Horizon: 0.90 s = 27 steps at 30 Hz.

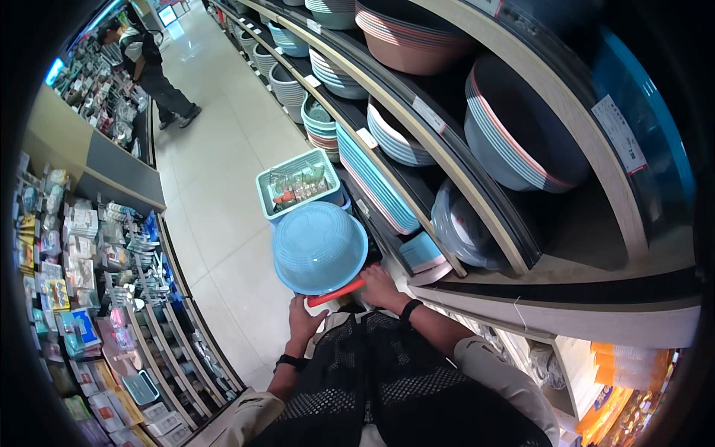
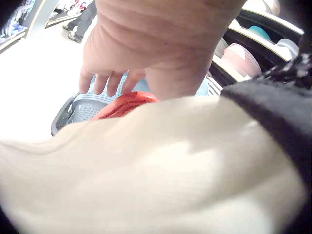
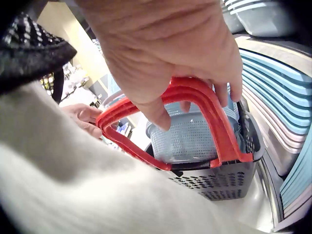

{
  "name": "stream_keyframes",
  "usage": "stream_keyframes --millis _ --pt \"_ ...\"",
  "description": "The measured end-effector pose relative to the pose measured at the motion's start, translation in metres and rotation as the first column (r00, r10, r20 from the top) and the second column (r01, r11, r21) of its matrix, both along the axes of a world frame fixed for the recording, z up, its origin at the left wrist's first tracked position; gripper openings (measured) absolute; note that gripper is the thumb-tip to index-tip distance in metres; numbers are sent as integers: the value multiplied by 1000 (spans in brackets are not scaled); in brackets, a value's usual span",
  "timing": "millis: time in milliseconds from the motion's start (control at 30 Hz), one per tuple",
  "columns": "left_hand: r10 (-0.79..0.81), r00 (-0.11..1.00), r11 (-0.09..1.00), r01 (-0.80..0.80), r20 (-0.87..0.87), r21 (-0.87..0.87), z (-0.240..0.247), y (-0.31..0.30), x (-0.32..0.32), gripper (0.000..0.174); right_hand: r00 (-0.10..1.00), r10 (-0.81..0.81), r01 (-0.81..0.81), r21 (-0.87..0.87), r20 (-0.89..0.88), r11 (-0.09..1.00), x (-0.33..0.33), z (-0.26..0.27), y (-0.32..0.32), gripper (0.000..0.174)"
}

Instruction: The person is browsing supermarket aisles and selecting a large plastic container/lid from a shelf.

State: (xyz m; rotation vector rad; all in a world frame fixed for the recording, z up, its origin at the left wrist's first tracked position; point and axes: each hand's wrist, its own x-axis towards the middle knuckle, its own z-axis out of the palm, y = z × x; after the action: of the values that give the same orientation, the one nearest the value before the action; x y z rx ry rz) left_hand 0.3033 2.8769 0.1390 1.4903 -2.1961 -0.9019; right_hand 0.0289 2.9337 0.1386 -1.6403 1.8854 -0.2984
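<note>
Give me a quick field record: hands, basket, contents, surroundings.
right hand: grips the red handles
left hand: at the handles' other end, grip unclear
basket: grey, perforated
contents: pale blue bowl, upside down
right side: shelves of stacked basins
aisle: teal crate beyond the bowl

A light blue basin (image 1: 319, 248) sits upside down in the middle of the aisle, above a red handle (image 1: 337, 293). The right hand (image 1: 380, 287) holds that handle at its right end; the left hand (image 1: 304, 320) is at its left end, nearer. Just beyond the basin stands a teal basket (image 1: 298, 182) with goods inside. Shelves (image 1: 477, 194) of stacked basins run along the right, and a rack of small packets (image 1: 82, 253) lines the left.
</note>
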Motion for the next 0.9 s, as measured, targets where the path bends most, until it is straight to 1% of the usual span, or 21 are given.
stream_keyframes --millis 33,67,133,167,200,267,300,333,400,433,467,533,567,633,667,700,767,833,900 --pt "-53 999 994 52 2 98 -1 -3 -2 65 1000 0 -2 -105 -25 994 2 -9 0 44" --pt "-87 996 987 90 -29 133 -6 -6 -4 63 1000 5 -8 -113 -29 994 1 -18 -1 44" --pt "-68 993 977 86 -101 193 -11 -9 -11 58 999 21 -24 -76 -31 997 2 -26 -6 42" --pt "-79 993 977 94 -86 193 -13 -11 -13 56 998 -19 7 -183 -65 983 5 -29 -7 30" --pt "-77 993 978 92 -88 187 -13 -15 -13 56 998 -17 4 -189 -67 982 5 -31 -9 30" --pt "-154 980 947 182 -124 263 -14 -23 -14 56 999 -28 23 -201 -22 979 6 -34 -13 20" --pt "-155 980 949 183 -126 257 -10 -27 -16 56 997 -69 60 -267 -22 962 8 -36 -15 18" --pt "-189 971 937 222 -145 270 -5 -30 -16 57 997 -71 61 -272 -25 960 8 -39 -15 18" --pt "-256 950 907 300 -181 295 7 -34 -15 59 992 -103 121 -275 79 954 9 -41 -15 17" --pt "-242 950 894 298 -199 335 16 -37 -16 57 991 -107 124 -280 78 952 8 -41 -17 17" --pt "-247 948 894 303 -200 331 16 -41 -16 57 994 -94 106 -255 61 961 7 -42 -18 17" --pt "-270 924 801 371 -269 470 8 -49 -12 54 996 -84 91 -231 42 969 7 -44 -17 17" --pt "-266 920 788 380 -289 484 3 -51 -12 51 993 -110 114 -219 32 969 8 -46 -17 16" --pt "-273 909 778 401 -313 484 -32 -53 -7 51 991 -135 137 -213 20 967 9 -51 -18 15" --pt "-277 900 766 419 -336 489 -42 -55 -6 50 991 -130 132 -194 21 972 9 -55 -19 14" --pt "-275 907 765 407 -318 500 -39 -56 -6 50 992 -125 127 -174 20 977 9 -56 -19 14" --pt "-279 900 770 419 -336 482 -34 -57 -9 51 993 -119 117 -167 -2 979 8 -59 -20 13" --pt "-296 893 770 433 -339 469 -40 -60 -7 53 994 -110 106 -154 -20 982 8 -47 -23 13" --pt "-281 900 763 421 -334 491 -38 -62 -6 53 999 -45 41 -181 -20 983 6 -43 -23 13"
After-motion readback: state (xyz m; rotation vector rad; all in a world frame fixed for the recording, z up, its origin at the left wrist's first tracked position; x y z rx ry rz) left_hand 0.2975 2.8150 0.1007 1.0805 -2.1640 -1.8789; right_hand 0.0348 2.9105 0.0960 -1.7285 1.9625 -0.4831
